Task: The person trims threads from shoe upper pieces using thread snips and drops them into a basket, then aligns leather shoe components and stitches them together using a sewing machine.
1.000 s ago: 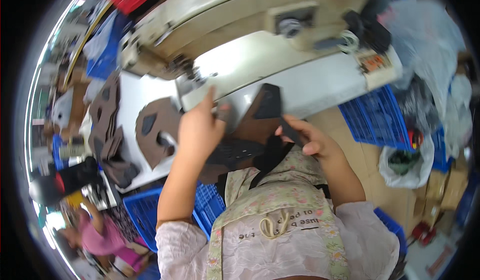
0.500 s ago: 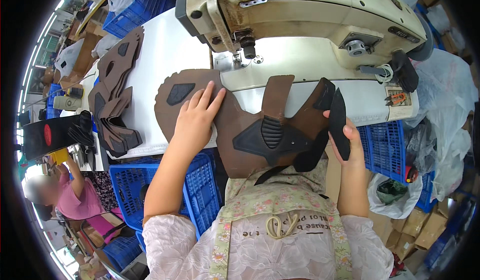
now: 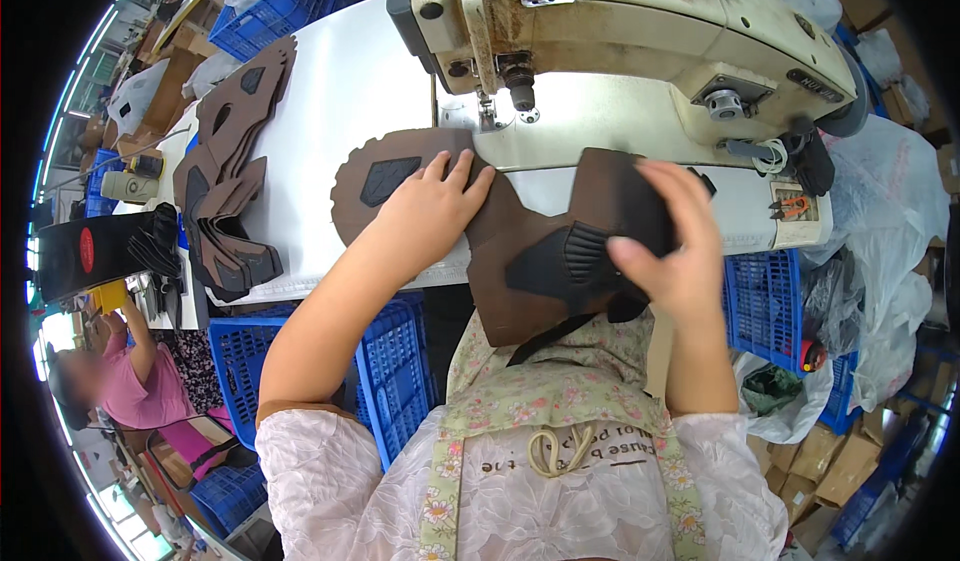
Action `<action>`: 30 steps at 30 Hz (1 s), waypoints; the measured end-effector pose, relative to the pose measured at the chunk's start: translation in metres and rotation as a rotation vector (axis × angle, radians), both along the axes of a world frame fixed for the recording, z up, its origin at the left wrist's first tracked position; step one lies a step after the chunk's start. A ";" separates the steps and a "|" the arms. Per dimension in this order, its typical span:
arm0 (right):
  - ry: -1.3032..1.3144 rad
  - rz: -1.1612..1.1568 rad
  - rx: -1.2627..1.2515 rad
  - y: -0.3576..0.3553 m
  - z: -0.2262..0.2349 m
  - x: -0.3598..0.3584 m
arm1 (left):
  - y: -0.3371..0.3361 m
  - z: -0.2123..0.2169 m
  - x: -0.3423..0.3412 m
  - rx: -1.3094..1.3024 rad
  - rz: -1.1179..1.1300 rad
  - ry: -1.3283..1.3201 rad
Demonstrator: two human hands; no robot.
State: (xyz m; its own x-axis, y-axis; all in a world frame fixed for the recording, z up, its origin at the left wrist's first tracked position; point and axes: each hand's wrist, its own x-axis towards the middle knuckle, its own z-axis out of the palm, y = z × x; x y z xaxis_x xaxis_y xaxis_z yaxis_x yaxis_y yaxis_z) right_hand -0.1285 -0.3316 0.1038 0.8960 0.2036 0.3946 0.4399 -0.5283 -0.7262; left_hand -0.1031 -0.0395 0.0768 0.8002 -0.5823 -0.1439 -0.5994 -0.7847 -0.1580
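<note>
A brown shoe upper piece (image 3: 520, 241) with black mesh patches lies across the white sewing table (image 3: 340, 111), hanging over its front edge. My left hand (image 3: 430, 206) presses flat on its left part, fingers spread. My right hand (image 3: 670, 251) grips the piece's right flap, thumb on the black mesh. The needle of a cream sewing machine (image 3: 620, 31) stands just beyond the piece.
A stack of similar brown cut pieces (image 3: 225, 181) lies on the table's left end. Blue plastic crates (image 3: 390, 361) sit under the table and at right (image 3: 765, 301). Another person in pink (image 3: 120, 381) sits at lower left. Plastic bags and cardboard boxes crowd the right.
The brown piece has been drawn nearer the needle. My right hand rose from the piece's lower right edge onto its right flap. My left hand stays pressed on the left part.
</note>
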 end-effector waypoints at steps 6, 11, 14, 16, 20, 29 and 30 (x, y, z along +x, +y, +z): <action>0.056 0.031 -0.355 0.070 -0.029 0.060 | -0.021 0.007 0.007 0.094 -0.035 0.065; 0.046 0.055 -0.558 0.091 -0.055 0.091 | -0.031 0.016 0.019 0.288 -0.096 0.136; 0.039 0.042 -0.545 0.094 -0.059 0.092 | -0.038 0.022 0.020 0.361 -0.115 0.161; 0.003 0.055 -0.517 0.090 -0.066 0.092 | -0.037 0.005 0.015 0.340 -0.113 0.031; -0.106 0.083 -0.493 0.089 -0.073 0.084 | -0.019 -0.004 0.011 0.121 -0.107 -0.102; 0.009 0.126 -0.713 0.093 -0.051 0.077 | -0.014 -0.009 0.008 0.085 -0.054 0.004; 0.015 0.132 -0.717 0.093 -0.052 0.076 | -0.013 -0.010 0.008 0.080 -0.050 0.011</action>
